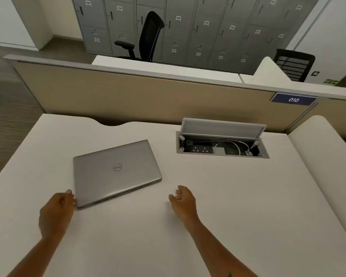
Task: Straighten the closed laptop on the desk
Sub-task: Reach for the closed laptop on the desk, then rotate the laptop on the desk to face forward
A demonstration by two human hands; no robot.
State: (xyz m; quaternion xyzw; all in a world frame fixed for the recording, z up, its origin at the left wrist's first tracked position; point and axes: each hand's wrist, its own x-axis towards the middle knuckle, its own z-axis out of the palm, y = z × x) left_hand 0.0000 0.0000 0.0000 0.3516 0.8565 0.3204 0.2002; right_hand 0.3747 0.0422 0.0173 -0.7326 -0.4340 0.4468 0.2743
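A closed silver laptop (116, 171) lies on the white desk (208, 196), turned askew so its near left corner points toward me. My left hand (55, 212) rests against that near left corner, fingers touching the laptop's edge. My right hand (183, 199) hovers over the desk a short way right of the laptop's near edge, fingers loosely curled and apart, touching nothing.
An open cable box (222, 145) with sockets and a white cable is sunk into the desk at the back right, its lid raised. A beige partition (148, 94) bounds the desk's far side. A rounded white divider (324, 156) stands on the right.
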